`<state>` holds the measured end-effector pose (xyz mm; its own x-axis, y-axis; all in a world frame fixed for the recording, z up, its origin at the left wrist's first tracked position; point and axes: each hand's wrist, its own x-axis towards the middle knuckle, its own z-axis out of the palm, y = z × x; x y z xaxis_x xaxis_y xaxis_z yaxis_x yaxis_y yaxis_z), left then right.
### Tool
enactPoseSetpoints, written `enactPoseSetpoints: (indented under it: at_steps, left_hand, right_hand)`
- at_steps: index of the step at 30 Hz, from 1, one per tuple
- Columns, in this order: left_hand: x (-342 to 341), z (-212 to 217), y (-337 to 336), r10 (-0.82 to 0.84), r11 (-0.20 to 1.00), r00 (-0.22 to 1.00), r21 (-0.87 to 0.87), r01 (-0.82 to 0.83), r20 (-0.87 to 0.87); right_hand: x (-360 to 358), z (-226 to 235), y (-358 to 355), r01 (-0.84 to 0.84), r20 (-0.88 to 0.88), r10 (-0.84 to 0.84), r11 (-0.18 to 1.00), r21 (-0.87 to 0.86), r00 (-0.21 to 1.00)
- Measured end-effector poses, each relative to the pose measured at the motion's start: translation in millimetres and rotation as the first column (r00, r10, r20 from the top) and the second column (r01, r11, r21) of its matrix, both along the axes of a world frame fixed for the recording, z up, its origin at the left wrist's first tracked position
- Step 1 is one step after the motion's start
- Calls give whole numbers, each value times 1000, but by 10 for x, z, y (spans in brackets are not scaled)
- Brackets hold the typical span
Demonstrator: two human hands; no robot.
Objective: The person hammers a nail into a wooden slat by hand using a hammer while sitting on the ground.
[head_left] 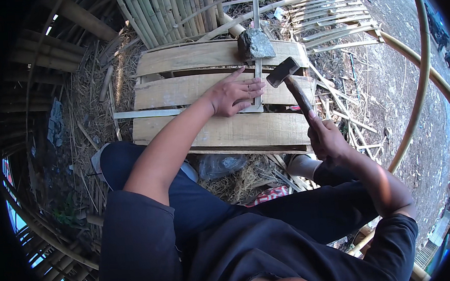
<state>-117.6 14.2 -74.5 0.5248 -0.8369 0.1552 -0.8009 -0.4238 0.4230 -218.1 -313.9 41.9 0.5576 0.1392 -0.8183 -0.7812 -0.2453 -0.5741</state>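
Note:
My right hand (328,138) is wrapped round the wooden handle of a hammer (299,93). Its dark metal head hangs just right of my left fingertips. My left hand (235,93) lies on the wooden plank bench (184,132), fingers stretched out and apart, their tips against a thin upright bamboo strip (256,16). A rough grey stone (256,44) rests on that strip, beyond my left hand. A second bamboo strip (147,114) runs sideways under my left forearm and meets the first near my fingers.
Bamboo poles (165,16) stand at the back left. A slatted bamboo frame (330,18) lies at the back right. A long curved pole (420,84) arcs along the right side. Shavings and a clear plastic bag (221,164) lie on the ground before the bench.

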Motion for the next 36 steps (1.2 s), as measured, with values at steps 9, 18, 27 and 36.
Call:
enactPoseSetpoints:
  at_steps: [9,18,27,36]
  left_hand:
    - [-6,-16,26,9,1000,1000,20,-8,-12]
    - [-30,-3,3,27,1000,999,-14,-26,21]
    - [-26,55,5,12,1000,1000,-2,-12,-17]
    - [-31,75,-5,20,998,999,-58,-23,-50]
  right_hand:
    - [-2,80,86,-167,-123,156,983,-80,980]
    - [-20,174,162,-197,-118,181,971,-136,976]
    - [-98,133,161,-236,-76,226,955,-182,971]
    - [-88,64,90,-330,0,343,903,-274,939]
